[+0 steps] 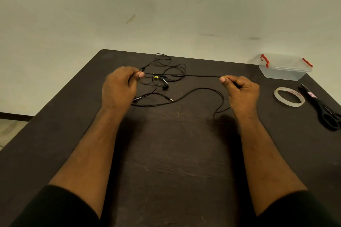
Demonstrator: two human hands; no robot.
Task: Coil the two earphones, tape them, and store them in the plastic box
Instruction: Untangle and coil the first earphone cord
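A black earphone cable (193, 75) is stretched taut between both hands above the dark table (175, 153). My left hand (120, 88) pinches one end of the stretch, my right hand (241, 92) pinches the other. The rest of that cable loops down to the table, its jack (170, 99) lying between the hands. A second black earphone (164, 72) lies tangled behind the stretched cable, with a yellow-marked bud (156, 77). A clear plastic box (284, 67) with red clips stands shut at the far right.
A roll of clear tape (289, 96) lies right of my right hand. Black scissors (322, 108) lie beside it near the table's right edge. The table's far edge meets a pale wall.
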